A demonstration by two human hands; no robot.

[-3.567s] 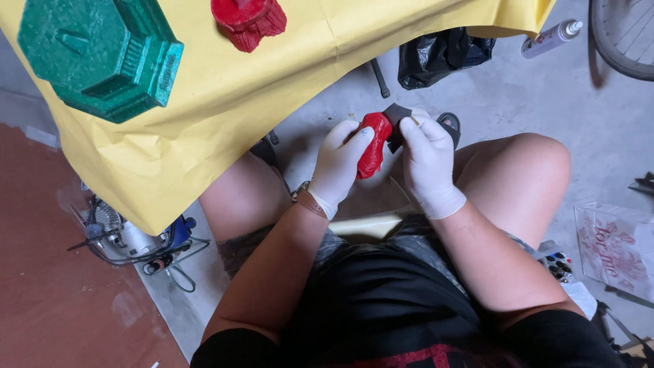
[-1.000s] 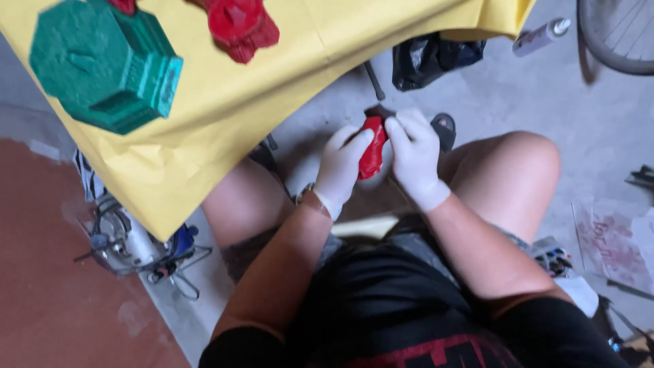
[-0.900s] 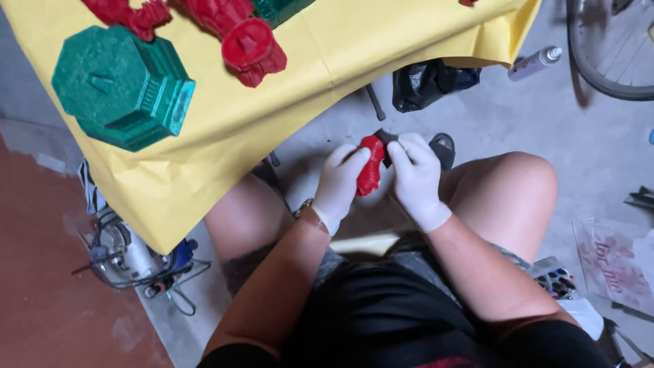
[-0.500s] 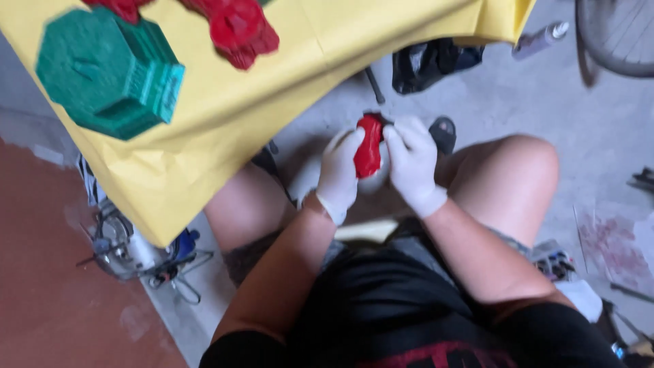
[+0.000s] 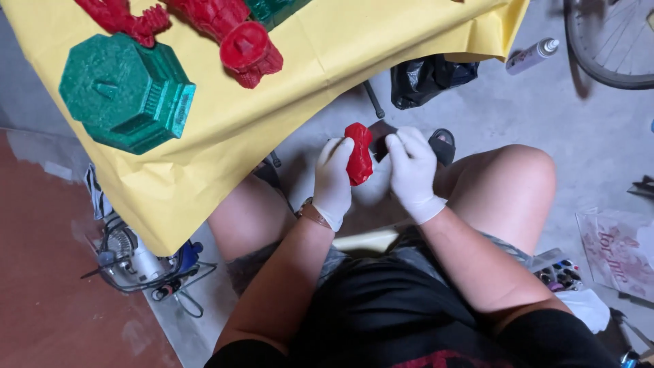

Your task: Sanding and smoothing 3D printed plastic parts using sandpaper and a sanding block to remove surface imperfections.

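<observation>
Grey concrete floor (image 5: 490, 102), reddish-brown floor patch (image 5: 48, 286), yellow-covered table (image 5: 381, 41), bicycle wheel (image 5: 606, 48)

One view only, from the person's head, looking steeply down over the lap; the gloved hands (image 5: 375, 174) sit near, mid-frame; the yellow worktop (image 5: 354, 61) fills the upper left; bare floor (image 5: 518, 109) runs along the right and far edge.

One green octagonal piece (image 5: 126, 92) on the yellow-covered table (image 5: 354, 48). Three red moulded pieces: two on the table (image 5: 245, 44) (image 5: 122, 17), one small piece (image 5: 359, 154) between two white-gloved hands (image 5: 334, 180) (image 5: 412, 170). One spray can (image 5: 531, 56), one bicycle wheel (image 5: 606, 48), one black bag (image 5: 426, 71).
</observation>
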